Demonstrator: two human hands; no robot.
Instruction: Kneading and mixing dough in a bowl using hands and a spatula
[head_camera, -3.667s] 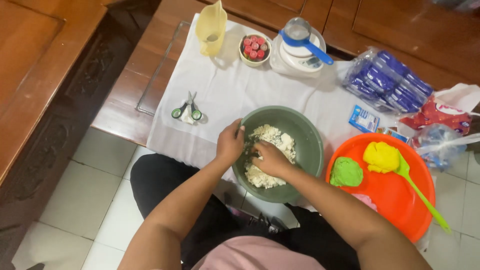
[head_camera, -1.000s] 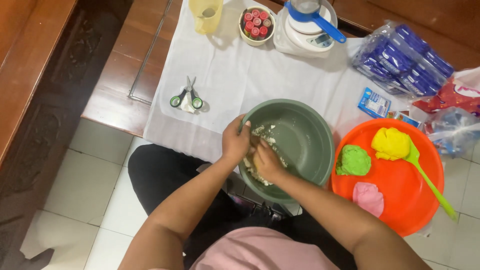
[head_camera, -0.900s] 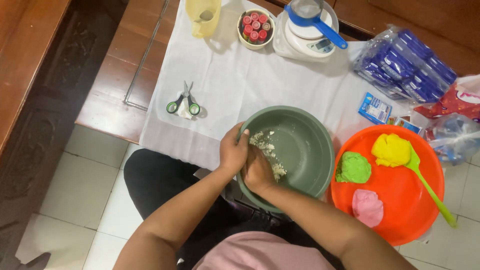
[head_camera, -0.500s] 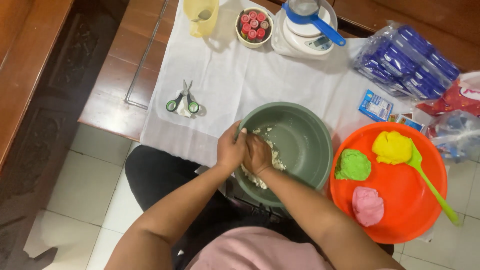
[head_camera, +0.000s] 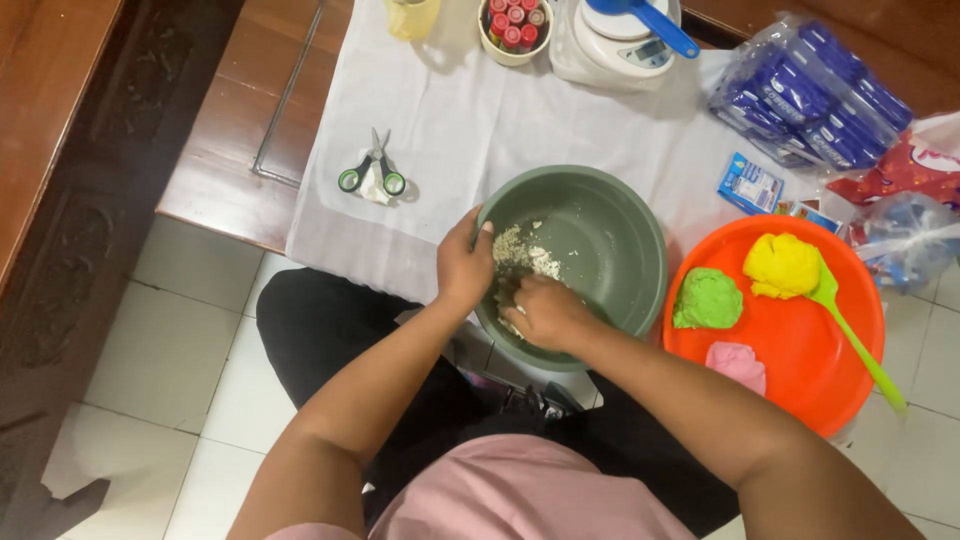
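Across the low wooden table (head_camera: 215, 170) there's a white cloth (head_camera: 470, 120) spread out, and pretty much everything sits on that. Biggest item is the green-grey bowl (head_camera: 610, 240), right at the near edge of the cloth, with a pale crumbly dough (head_camera: 520, 255) clumped against its near-left wall. Just to its right is an orange plate (head_camera: 800, 360) with three dough lumps: yellow (head_camera: 780, 265), green (head_camera: 707, 298), pink (head_camera: 737, 364), plus a green spatula (head_camera: 850, 325) lying across it. Behind that, a bag of blue packets (head_camera: 810, 95), and at the far edge a white kitchen scale (head_camera: 610, 45) next to a small bowl of red-capped bottles (head_camera: 513, 22). Both hands are in the bowl: left hand (head_camera: 465, 265) curls over the rim, fingers bent onto the dough; right hand (head_camera: 545, 312) is closed loosely around a clump. Green-handled scissors (head_camera: 372, 175) lie off to the left, well apart.
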